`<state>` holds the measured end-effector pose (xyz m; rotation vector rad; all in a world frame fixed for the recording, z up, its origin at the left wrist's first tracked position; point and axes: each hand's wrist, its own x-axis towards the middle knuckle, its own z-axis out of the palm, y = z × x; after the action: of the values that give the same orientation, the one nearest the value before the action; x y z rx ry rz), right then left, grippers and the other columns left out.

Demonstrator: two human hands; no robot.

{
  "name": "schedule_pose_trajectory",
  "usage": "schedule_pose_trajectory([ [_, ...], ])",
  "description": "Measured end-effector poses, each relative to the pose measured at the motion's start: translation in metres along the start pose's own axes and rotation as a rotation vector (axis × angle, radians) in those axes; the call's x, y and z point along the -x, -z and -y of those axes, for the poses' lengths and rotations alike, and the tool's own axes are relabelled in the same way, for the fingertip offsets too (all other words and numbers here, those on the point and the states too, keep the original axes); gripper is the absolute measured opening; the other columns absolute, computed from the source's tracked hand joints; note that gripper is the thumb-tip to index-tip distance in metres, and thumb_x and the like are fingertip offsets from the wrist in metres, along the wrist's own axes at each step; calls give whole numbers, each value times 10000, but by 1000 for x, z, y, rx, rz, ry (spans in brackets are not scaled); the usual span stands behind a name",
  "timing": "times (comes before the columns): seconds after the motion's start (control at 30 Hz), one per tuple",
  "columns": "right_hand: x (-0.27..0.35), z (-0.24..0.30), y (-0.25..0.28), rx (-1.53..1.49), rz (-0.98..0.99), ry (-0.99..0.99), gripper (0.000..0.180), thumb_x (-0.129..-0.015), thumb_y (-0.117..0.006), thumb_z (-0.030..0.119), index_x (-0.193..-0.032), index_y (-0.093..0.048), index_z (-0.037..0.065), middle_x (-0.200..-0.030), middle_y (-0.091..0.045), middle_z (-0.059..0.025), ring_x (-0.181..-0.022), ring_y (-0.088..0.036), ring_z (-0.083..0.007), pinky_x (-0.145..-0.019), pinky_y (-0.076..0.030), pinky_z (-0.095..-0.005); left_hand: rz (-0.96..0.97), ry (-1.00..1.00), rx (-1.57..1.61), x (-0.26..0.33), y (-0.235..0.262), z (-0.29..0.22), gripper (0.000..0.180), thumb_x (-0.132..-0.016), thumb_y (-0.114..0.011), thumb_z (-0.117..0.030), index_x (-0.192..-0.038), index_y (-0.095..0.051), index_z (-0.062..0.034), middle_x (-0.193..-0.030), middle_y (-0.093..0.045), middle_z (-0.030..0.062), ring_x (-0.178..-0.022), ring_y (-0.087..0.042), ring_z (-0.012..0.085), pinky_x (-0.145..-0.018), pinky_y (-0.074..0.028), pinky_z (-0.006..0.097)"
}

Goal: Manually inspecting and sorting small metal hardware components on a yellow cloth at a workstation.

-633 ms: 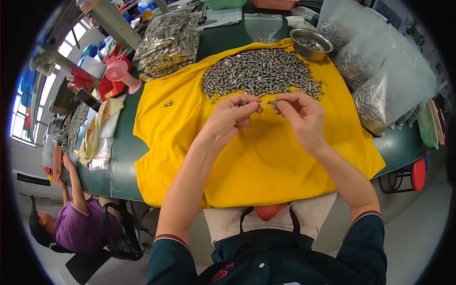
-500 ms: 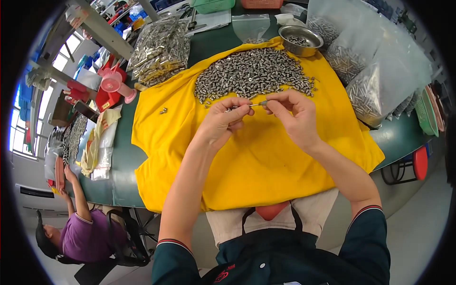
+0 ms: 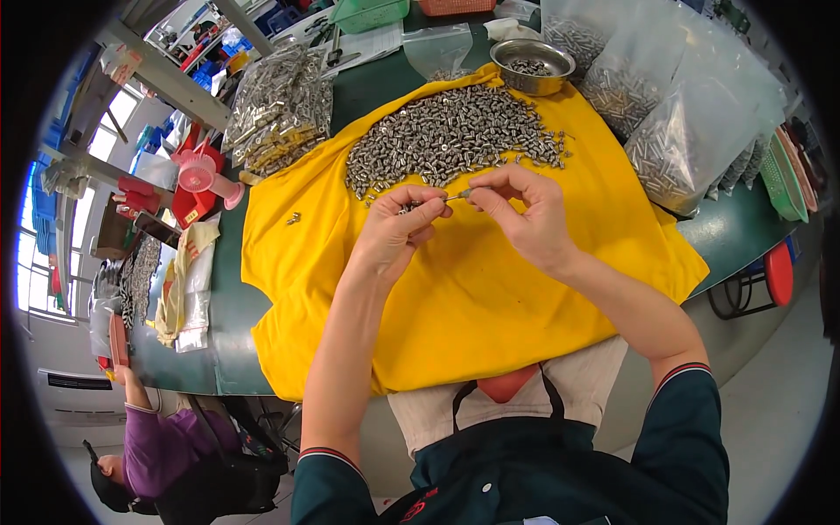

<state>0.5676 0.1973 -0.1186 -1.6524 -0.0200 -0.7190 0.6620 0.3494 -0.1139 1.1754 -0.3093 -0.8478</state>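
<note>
A heap of small silver metal parts (image 3: 451, 140) lies on a yellow cloth (image 3: 472, 297) spread over a green table. Just in front of the heap, my left hand (image 3: 398, 232) and my right hand (image 3: 521, 214) are raised close together. The fingertips of both pinch a thin metal pin (image 3: 459, 196) that spans between them. The left fingers also seem to hold a small silver part at the pin's left end. One loose part (image 3: 294, 218) lies alone on the cloth to the left.
A steel bowl (image 3: 532, 64) with parts stands behind the heap. Clear bags of metal parts (image 3: 674, 131) fill the right side, more bags (image 3: 280, 105) at the back left. A pink fan (image 3: 206, 175) and red bins stand left. Another person in purple (image 3: 153, 446) works at lower left.
Both hands stay together at the front of the heap, working the pin. The view has shifted slightly; the hands' grip looks much the same.
</note>
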Motion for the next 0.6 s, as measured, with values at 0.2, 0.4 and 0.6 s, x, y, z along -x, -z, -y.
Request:
schedule_pose_trajectory([
  [0.2,-8,0,-6,-215,-38,-147,57,-765,-590,36,-804,-597,-4,-718,-613,-40,-647,-575,-83,-589,-448,-197,67,76,173,4,7,-5,116,-802,-574,-86,-907,-551,-44,-778,-581,60,-535,-370,26,-453,-272,157],
  [0.4,-1,6,4,-61,-22,-140,95,-825,-524,21,-898,-570,-18,-786,-600,-54,-687,-566,-100,-639,-450,-203,119,119,338,-9,0,9,107,-795,-566,-71,-892,-526,-52,-738,-559,39,-479,-303,20,-422,-233,155],
  [0.6,3,-6,0,-56,34,-119,126,-851,-496,43,-945,-557,-14,-819,-593,-58,-727,-549,-97,-670,-439,-212,81,90,311,-1,8,7,91,-799,-555,-82,-879,-535,-43,-750,-578,49,-477,-333,21,-433,-277,146],
])
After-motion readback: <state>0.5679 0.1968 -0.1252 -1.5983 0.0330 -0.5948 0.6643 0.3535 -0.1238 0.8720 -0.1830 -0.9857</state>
